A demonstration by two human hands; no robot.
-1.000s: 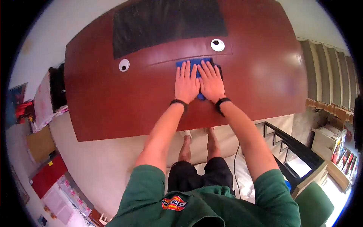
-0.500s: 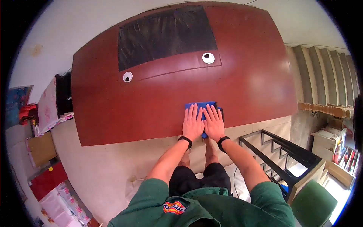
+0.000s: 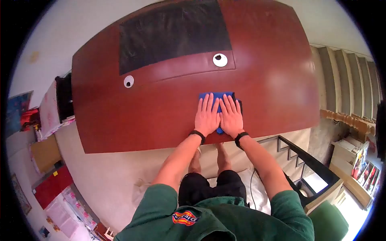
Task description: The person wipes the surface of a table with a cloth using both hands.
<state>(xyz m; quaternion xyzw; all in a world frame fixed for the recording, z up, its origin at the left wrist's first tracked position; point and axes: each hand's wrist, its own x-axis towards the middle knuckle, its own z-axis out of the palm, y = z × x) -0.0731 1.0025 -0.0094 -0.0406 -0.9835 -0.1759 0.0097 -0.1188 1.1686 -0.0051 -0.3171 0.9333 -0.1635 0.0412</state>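
Observation:
A blue cloth (image 3: 217, 95) with dark edging lies folded on the reddish-brown desk top (image 3: 161, 116), near its front edge. Flat on the cloth's left part rests my left hand (image 3: 207, 116), fingers stretched forward. My right hand (image 3: 231, 116) presses flat beside it on the right part, the thumbs close together. Both hands are open, and they cover most of the cloth. Dark bands circle both wrists.
A black panel (image 3: 177, 34) is set in the desk's far part, with two white round cable grommets (image 3: 220, 60) (image 3: 128, 81) nearby. To the right are a black metal frame (image 3: 309, 160), a green chair (image 3: 327, 223) and stairs (image 3: 345, 80). A cardboard piece (image 3: 43, 158) stands left.
Both hands have slid forward together with the cloth, away from the desk's front edge. The camera view has shifted slightly.

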